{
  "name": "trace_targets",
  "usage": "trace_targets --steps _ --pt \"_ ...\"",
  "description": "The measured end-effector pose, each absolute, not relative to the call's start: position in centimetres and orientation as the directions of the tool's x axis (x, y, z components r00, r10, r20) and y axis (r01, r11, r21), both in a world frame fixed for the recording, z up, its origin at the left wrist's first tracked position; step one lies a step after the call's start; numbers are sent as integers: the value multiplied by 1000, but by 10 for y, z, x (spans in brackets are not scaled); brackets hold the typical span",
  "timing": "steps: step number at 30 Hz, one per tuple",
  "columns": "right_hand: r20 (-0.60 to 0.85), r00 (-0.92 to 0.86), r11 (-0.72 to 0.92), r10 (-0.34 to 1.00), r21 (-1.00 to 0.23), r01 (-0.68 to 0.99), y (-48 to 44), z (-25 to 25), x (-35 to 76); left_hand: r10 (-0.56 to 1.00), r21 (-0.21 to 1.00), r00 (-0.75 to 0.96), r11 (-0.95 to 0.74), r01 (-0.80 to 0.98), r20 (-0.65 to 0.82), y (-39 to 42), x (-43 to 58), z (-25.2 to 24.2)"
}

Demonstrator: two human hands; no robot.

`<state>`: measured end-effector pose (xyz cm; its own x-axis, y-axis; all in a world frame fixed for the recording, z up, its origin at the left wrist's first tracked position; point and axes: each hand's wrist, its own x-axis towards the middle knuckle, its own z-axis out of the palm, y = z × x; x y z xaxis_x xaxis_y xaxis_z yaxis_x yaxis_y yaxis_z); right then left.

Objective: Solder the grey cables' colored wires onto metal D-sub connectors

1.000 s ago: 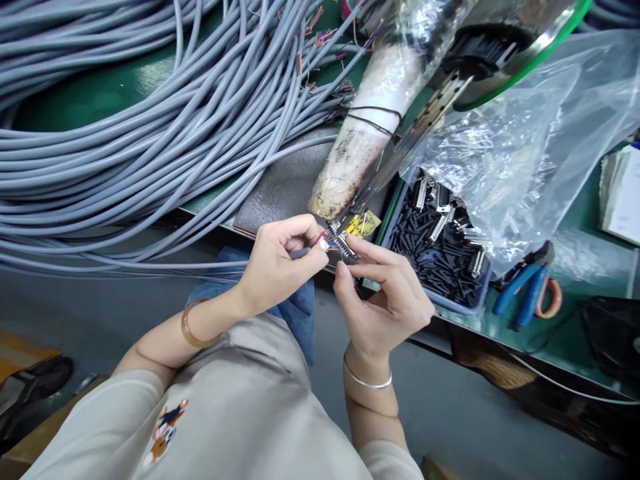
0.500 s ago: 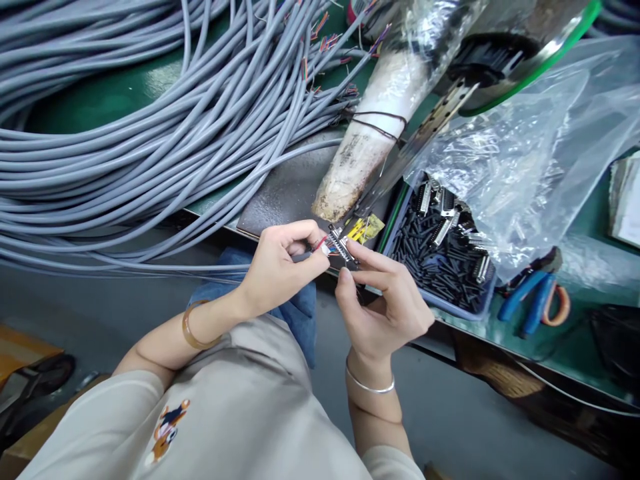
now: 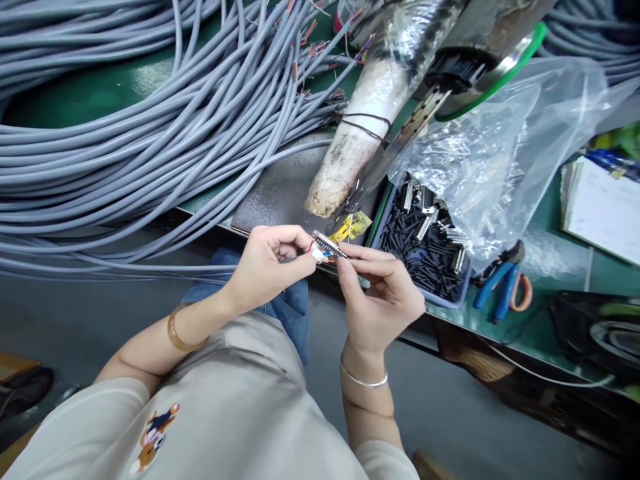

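Head view: we see grey cables left of our left hand, its grip pinched closed on a wired cable end. Just right of it sits the metal connector, its right end caught in the closed grip of our right hand. Right of both grips, a tub holds black sleeves, with cutters beyond.

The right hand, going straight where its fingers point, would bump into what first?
The right hand would likely first meet the connector at its fingertips, then the left hand; depth is unclear.
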<state>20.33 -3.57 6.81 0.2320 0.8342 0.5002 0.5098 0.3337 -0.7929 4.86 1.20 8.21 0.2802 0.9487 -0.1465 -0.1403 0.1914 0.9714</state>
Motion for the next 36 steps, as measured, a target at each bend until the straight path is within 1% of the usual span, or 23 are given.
trace_targets --steps 3,6,13,20,36 --pt "587 168 389 792 -697 603 -36 68 203 972 985 216 121 -127 -91 12 52 82" --pt "616 128 413 778 -654 634 -35 68 203 984 993 169 66 -94 -50 12 54 82" --pt "633 77 436 770 -611 661 -32 66 206 991 998 135 4 -64 5 14 57 80" --pt "663 59 441 746 -559 703 -28 66 207 990 999 137 -38 10 36 14 60 82" --pt "677 49 448 734 -538 714 -21 70 208 989 997 139 -58 44 51 14 60 86"
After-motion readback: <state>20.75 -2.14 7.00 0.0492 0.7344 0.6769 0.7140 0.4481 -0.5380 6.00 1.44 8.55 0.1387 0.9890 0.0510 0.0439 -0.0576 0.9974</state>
